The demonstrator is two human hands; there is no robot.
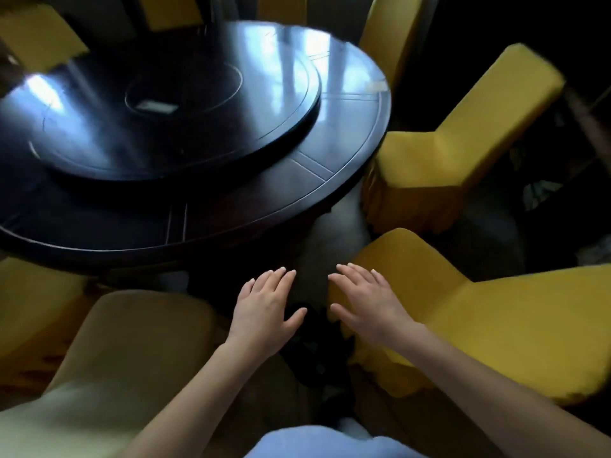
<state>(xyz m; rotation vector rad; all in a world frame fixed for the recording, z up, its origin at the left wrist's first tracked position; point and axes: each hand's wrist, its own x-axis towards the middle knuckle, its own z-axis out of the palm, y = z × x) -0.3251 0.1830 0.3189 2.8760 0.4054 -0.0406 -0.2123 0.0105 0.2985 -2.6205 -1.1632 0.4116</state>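
While both arms stretch forward, left hand (264, 305) and right hand (367, 302) lie palm-down, fingers straight and slightly spread, holding nothing. Right hand sits over the front edge of the near chair (512, 325), yellow; contact unclear. Left hand hovers just right of a pale chair (139, 342), above the dark gap. Round dark table (330, 166) with turntable (182, 110) ahead; far chair (429, 153), yellow, at its right.

The single head view looks steeply down, close over a round table's (347, 180) edge.
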